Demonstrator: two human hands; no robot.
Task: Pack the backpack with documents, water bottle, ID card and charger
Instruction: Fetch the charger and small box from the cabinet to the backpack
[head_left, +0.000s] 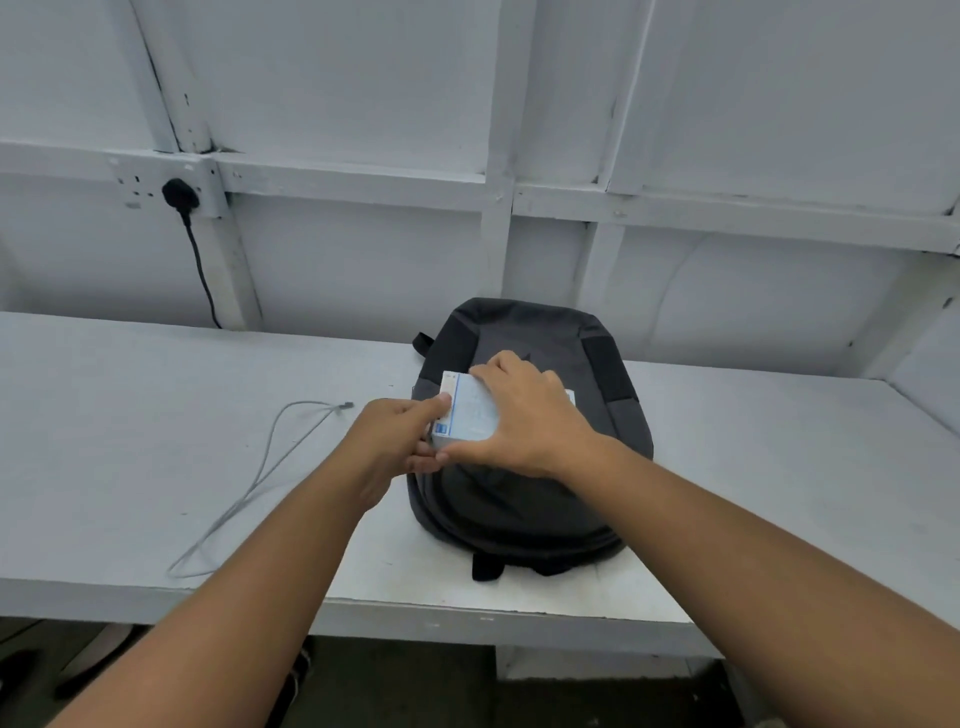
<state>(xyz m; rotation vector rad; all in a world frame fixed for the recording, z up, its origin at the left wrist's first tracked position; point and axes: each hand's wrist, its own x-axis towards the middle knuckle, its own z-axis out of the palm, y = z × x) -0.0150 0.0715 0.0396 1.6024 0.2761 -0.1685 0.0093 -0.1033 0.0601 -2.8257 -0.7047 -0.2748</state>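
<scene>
We are holding the papers flat on the backpack near the table's front edge, left hand pinching their left side, right hand clamped across them, and are probably best squaring them before sliding them inside.

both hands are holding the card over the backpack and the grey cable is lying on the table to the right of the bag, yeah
Not quite. The head view shows the grey cable lying on the table to the left of the backpack, not the right. The left hand and right hand do hold the card over it.
</scene>
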